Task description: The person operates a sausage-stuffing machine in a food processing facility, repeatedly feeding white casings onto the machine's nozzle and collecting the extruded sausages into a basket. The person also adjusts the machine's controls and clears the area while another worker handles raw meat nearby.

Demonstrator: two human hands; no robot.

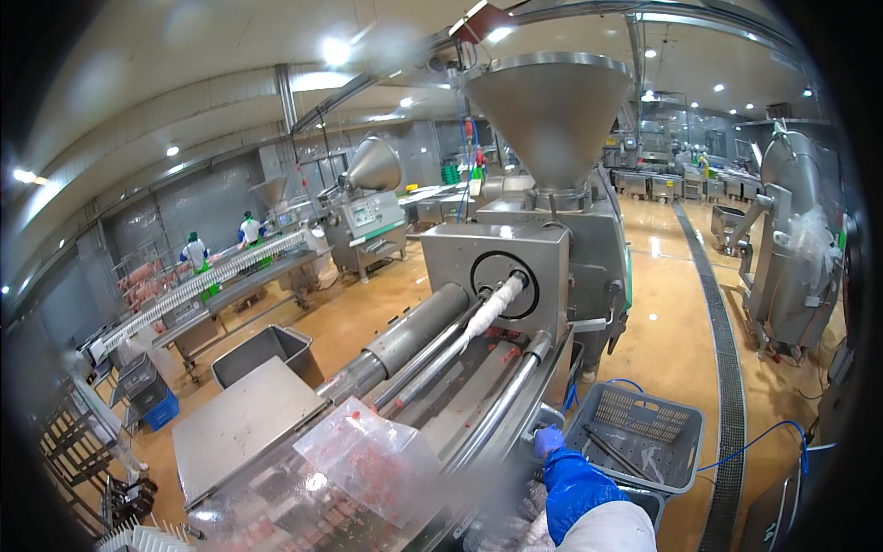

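Note:
My right hand (549, 441), in a blue-purple glove with a blue sleeve, is closed at a small metal fitting (543, 419) on the near side of a steel filling machine (497, 248). Whatever its fingers grip is too small to make out. My left hand is not in view. White gathered casing (493, 308) sits on the steel filling tube (432, 368) that runs from the machine's round opening. A clear plastic sheet (363, 455) with red meat scraps lies over the near part. Pale wrapped pieces (529, 524) lie beside my forearm, partly blurred.
A large steel hopper (549, 110) tops the machine. Right of my hand stands a grey crate (681, 442) holding a dark bar. A grey tub (267, 354) and a flat steel plate (246, 431) are at left. Two people work farther back, left. A drain grate (727, 386) crosses the floor.

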